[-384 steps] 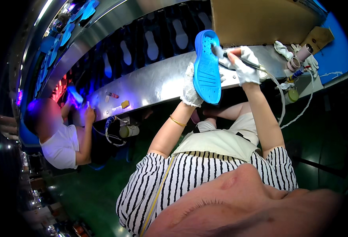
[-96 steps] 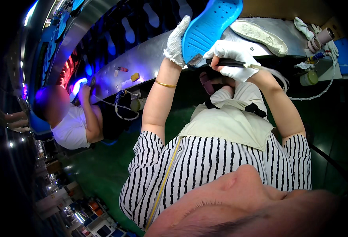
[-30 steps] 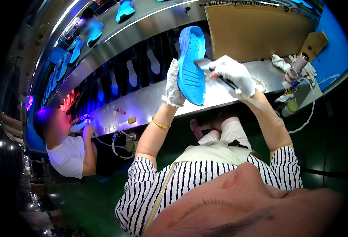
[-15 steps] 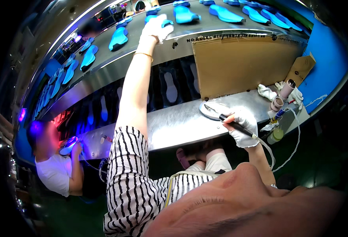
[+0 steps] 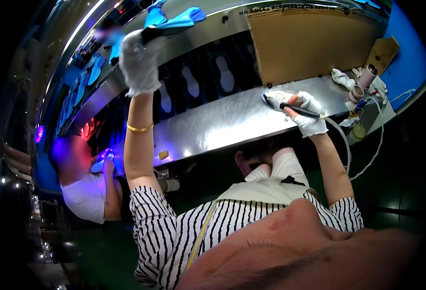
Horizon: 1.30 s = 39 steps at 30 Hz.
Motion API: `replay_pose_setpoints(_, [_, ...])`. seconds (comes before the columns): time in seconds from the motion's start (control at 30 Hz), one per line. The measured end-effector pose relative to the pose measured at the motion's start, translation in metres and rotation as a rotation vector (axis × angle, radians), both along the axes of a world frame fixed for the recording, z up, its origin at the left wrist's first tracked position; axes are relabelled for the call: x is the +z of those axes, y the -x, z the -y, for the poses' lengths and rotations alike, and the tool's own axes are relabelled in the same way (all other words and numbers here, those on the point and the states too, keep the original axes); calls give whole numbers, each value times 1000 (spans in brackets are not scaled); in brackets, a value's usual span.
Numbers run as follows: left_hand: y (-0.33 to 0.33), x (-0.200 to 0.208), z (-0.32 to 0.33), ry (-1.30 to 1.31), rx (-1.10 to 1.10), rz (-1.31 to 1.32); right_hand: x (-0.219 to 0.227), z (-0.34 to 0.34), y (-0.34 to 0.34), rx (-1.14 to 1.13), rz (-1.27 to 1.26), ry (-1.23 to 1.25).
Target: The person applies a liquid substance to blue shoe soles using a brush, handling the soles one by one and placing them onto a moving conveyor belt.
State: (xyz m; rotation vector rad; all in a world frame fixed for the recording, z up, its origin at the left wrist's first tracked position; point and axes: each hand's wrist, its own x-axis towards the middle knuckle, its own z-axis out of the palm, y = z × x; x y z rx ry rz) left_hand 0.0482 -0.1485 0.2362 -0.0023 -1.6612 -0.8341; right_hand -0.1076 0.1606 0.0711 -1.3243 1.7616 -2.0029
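My left hand [image 5: 140, 63], in a white glove, is raised at the conveyor's near edge. It is closed on the dark end of a blue insole [image 5: 184, 19], whose blue part points right. My right hand [image 5: 309, 115], in a white glove with bare fingertips, grips a black pen-like tool [image 5: 302, 111] with a pale hose. The tool's tip lies over a pale, blue-rimmed insole-shaped piece [image 5: 276, 98] on the metal ledge [image 5: 208, 128]. The tool and hand partly cover that piece.
Blue insoles [image 5: 96, 70] line the conveyor at far left. A cardboard panel [image 5: 314, 43] stands behind the ledge. Spools [image 5: 367, 76], white gloves [image 5: 342, 79] and a looping cord [image 5: 378, 135] are at right. A co-worker [image 5: 85, 193] sits at left. Pale sole shapes [image 5: 224, 75] show under the conveyor.
My left hand has come back from the belt, toward me and left, with a blue insole in it. My right hand still grips the tool at the pale piece. The view has shifted.
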Motion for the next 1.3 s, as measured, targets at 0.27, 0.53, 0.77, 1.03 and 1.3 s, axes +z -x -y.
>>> replay_pose_setpoints(0.27, [-66, -69, -23, -666, -1051, -135, -2, 9, -28, 112, 33, 34])
replay_pose_setpoints(0.53, [-52, -190, -126, -1439, -1276, 154, 4, 17, -74, 233, 193, -124])
replay_pose_setpoints(0.77, [-54, -205, -160, -1466, -1380, -23, -6, 39, -78, 119, 54, 34])
replay_pose_setpoints(1.03, [-37, -215, -164, -1529, -941, -15, -9, 42, -98, 348, 256, 47])
replay_pose_setpoints(1.3, [-40, -213, -154, -1473, -906, 104, -18, 30, -105, 313, 18, -62])
